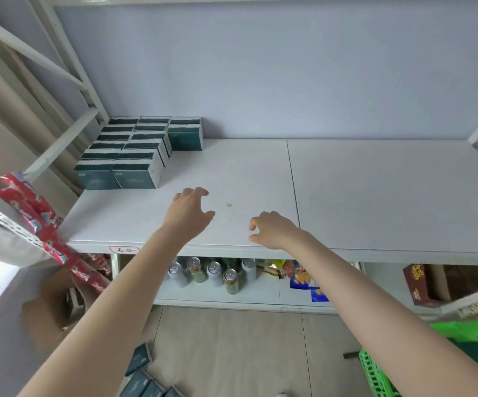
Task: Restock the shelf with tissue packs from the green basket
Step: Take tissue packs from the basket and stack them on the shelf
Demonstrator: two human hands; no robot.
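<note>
Head view: left hand [190, 209] and right hand [270, 230] held over front of shelf [375, 196], both empty, fingers loosely bent, nothing gripped. Beyond and left of left hand, tissue packs [134, 156] stacked at shelf's back corner: two long rows filled, third row barely begun. Shelf surface ahead and right of right hand bare. Low, right of right forearm: green basket [375, 371], contents not made out. Below left forearm, loose packs [143, 376] seen on floor. Restock judged partly done, most of shelf left to fill.

Dark teal tissue packs [134, 167] stand in rows, back-left on the white shelf [375, 196] — green basket [375, 373] below, at right.
</note>
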